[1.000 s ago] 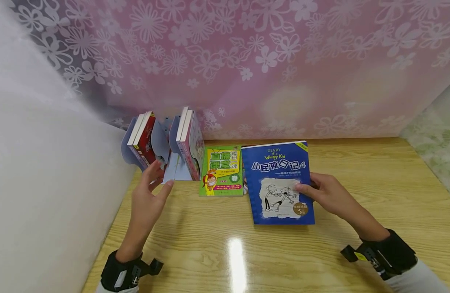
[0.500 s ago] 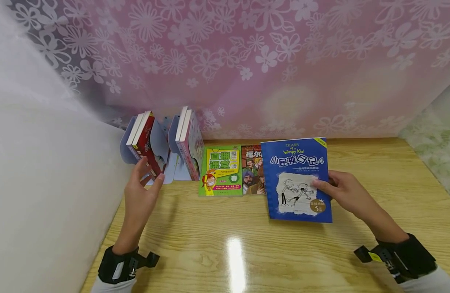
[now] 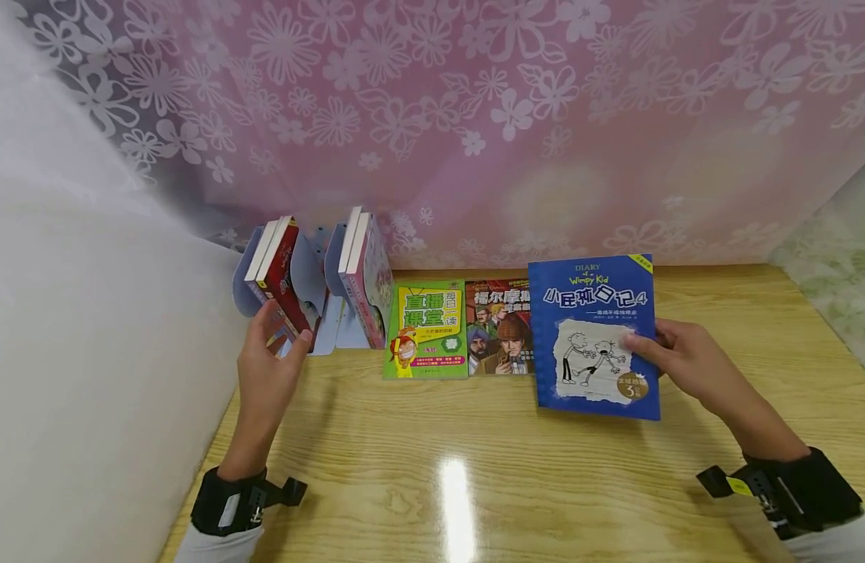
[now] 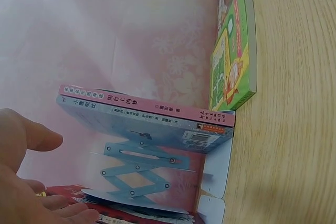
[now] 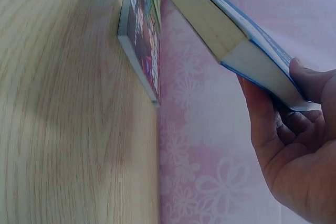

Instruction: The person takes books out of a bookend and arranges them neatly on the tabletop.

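Observation:
My right hand (image 3: 693, 360) grips a blue book (image 3: 594, 336) by its right edge, thumb on the front cover and fingers behind. The right wrist view shows the book's page block (image 5: 210, 17) tilted above the table. At the left, my left hand (image 3: 267, 367) is beside a red book (image 3: 281, 270), thumb spread from the fingers (image 4: 73, 211); whether they touch it I cannot tell. That red book leans in a pale blue expandable bookend (image 4: 137, 169) with another book. A pink book (image 3: 365, 274) and a bluish one (image 4: 142, 129) stand in its other section.
Flat on the table (image 3: 376, 461) lie a green book (image 3: 427, 332) and a detective-cover book (image 3: 499, 332), the latter partly covered by the blue book. A pink flowered cloth (image 3: 475, 133) hangs behind. A white wall (image 3: 102, 375) bounds the left side.
My right hand has carried the blue book to the right, uncovering more of the detective-cover book. My left hand has shifted slightly left and down beside the red book.

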`<state>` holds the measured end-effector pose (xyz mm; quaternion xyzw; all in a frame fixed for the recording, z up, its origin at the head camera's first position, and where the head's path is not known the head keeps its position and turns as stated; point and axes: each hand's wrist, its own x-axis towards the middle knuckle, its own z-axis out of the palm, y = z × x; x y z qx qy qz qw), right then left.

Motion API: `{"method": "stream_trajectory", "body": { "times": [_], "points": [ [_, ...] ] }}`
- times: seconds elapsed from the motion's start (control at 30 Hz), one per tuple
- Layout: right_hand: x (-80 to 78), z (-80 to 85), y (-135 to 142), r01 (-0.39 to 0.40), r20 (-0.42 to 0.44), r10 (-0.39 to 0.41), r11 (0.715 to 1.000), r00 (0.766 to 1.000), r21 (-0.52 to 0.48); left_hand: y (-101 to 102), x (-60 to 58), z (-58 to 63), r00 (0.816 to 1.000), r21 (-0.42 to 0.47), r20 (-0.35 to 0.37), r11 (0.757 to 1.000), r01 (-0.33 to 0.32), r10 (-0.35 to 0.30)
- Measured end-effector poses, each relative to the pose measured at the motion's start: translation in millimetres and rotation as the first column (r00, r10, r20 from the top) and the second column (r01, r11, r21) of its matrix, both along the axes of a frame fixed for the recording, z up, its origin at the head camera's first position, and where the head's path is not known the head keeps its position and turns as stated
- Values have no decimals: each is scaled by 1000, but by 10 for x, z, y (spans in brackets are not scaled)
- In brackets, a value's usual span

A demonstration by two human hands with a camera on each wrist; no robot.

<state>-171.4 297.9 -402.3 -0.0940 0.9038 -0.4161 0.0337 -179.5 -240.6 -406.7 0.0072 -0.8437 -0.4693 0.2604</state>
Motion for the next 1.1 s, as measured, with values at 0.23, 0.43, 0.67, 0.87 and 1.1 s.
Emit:
{"method": "stream_trajectory", "body": {
  "times": [0.23, 0.43, 0.67, 0.87, 1.1],
  "points": [
    [-43, -13, 122, 32, 6, -32, 999, 999, -7, -4, -40, -32, 1000, 9, 10, 1000, -14, 14],
    [-94, -50, 244, 53, 26, -53, 998, 998, -18, -32, -41, -50, 999, 20, -28, 999, -41, 42],
    [-190, -106, 364, 69, 77, -68, 998, 995, -6, -59, -46, -46, 998, 13, -12, 998, -58, 58],
    [-292, -171, 451, 62, 121, -63, 998, 991, 9, -77, -69, -62, 998, 24, -6, 998, -60, 60],
    [-430, -242, 508, 63, 163, -63, 998, 985, 1, -80, -126, -94, 997, 40, 23, 997, -70, 69]
  ]
}}
